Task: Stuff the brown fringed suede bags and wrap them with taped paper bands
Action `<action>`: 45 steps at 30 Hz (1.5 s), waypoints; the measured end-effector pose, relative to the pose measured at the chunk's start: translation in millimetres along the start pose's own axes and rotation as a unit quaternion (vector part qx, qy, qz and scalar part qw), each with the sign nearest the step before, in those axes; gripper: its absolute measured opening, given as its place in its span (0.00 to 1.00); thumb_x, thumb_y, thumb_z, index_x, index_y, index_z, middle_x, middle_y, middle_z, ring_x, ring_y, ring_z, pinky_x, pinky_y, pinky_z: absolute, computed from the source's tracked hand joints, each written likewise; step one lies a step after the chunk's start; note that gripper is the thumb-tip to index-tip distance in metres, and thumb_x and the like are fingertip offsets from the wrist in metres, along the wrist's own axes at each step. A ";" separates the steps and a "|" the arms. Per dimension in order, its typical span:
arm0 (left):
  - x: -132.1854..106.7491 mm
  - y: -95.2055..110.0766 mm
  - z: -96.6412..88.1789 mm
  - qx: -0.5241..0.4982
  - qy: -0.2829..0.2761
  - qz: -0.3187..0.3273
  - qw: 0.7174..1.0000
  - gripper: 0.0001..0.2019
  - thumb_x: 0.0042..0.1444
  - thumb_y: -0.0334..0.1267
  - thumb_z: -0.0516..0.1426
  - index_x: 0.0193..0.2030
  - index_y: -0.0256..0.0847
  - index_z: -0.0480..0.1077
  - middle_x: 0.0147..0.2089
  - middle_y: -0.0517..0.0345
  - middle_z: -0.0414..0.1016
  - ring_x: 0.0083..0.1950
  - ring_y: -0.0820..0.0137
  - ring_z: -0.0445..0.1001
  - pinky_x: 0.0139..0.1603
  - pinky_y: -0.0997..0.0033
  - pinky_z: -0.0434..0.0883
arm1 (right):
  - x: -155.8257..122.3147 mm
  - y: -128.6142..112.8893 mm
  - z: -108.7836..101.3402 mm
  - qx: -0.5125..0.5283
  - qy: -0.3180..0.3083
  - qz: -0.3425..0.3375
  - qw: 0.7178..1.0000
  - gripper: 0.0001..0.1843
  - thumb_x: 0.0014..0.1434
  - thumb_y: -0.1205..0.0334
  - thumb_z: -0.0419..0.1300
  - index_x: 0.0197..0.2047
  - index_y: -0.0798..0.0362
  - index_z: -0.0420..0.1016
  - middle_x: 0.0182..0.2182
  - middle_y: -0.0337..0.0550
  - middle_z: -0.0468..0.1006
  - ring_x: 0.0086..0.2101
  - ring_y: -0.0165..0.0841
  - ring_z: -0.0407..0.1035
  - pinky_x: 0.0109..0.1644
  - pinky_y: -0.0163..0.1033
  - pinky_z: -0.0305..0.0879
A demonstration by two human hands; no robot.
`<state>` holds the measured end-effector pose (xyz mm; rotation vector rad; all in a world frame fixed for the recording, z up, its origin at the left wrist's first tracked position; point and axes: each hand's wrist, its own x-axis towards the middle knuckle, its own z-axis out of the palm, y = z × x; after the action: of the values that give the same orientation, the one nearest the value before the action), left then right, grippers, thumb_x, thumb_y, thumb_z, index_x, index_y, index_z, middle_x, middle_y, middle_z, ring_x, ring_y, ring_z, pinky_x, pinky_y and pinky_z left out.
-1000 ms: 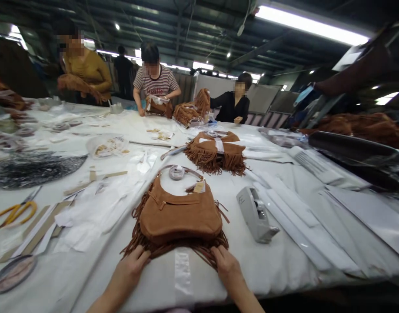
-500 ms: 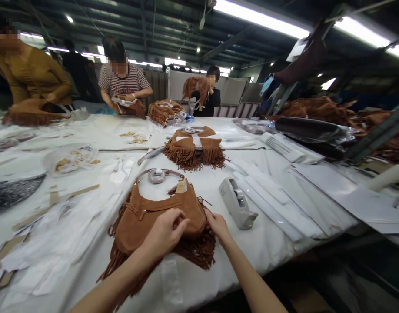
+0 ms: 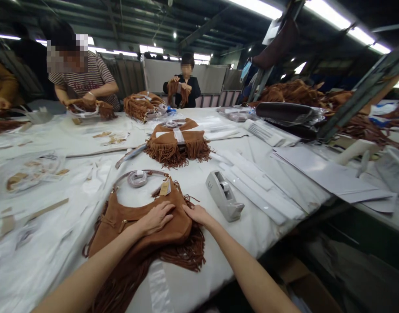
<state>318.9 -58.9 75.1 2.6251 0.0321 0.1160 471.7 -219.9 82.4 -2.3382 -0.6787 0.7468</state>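
Between seven and eight o'clock from the view's middle, a brown bag lies on the white table, fringe spilling from its lower edge. Its coiled strap sits at twelve o'clock and a paper tag at one.

To do this handling well, I would judge, keep the pressure light and even, work the soft front outward without creasing it, and leave the tag and zip free of the fingers.

The left hand rests palm down on the bag's front, its fingers lightly bent and pinching nothing, the forearm coming in from seven o'clock. The right hand meets the bag's edge at three o'clock, forearm from five; I cannot tell whether thumb and fingers pinch the edge or merely press it.

Farther out, a grey tape dispenser stands near three o'clock, a second fringed bag at one, and beyond that a co-worker in black holds something brown.
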 end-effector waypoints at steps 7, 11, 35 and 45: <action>-2.5 -29.8 24.2 0.113 0.004 0.000 0.994 0.22 0.64 0.48 0.45 0.64 0.50 0.59 0.66 0.53 0.59 0.64 0.60 0.59 0.62 0.55 0.60 | -4.1 -10.3 4.9 -0.008 -0.027 -0.003 1.000 0.23 0.59 0.47 0.54 0.25 0.57 0.75 0.19 0.43 0.74 0.23 0.31 0.68 0.26 0.33 0.60; -9.8 -42.3 35.1 0.135 0.014 0.014 0.991 0.23 0.64 0.46 0.46 0.65 0.52 0.57 0.68 0.55 0.56 0.66 0.61 0.56 0.64 0.58 0.58 | 5.2 -9.5 6.1 -0.057 0.015 -0.005 0.998 0.17 0.56 0.54 0.56 0.22 0.56 0.75 0.21 0.45 0.74 0.28 0.35 0.70 0.30 0.34 0.58; 54.4 92.1 -6.4 0.063 -0.097 -0.175 0.978 0.11 0.48 0.41 0.54 0.29 0.34 0.72 0.32 0.42 0.76 0.36 0.56 0.75 0.37 0.64 0.67 | -82.4 37.5 26.0 -0.099 0.122 -0.092 0.983 0.11 0.59 0.62 0.54 0.32 0.55 0.77 0.32 0.50 0.79 0.36 0.37 0.72 0.40 0.36 0.60; 31.2 45.2 16.4 -0.128 -0.050 -0.156 0.978 0.12 0.54 0.43 0.45 0.25 0.39 0.60 0.25 0.62 0.64 0.29 0.72 0.64 0.30 0.73 0.59 | -97.8 35.4 -6.4 -0.028 0.208 -0.058 0.976 0.14 0.61 0.63 0.51 0.45 0.53 0.75 0.40 0.48 0.78 0.41 0.35 0.70 0.44 0.35 0.60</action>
<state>351.5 -104.9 85.4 2.3317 0.3685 -0.1139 416.1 -306.8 97.0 -2.3753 -0.6445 0.1757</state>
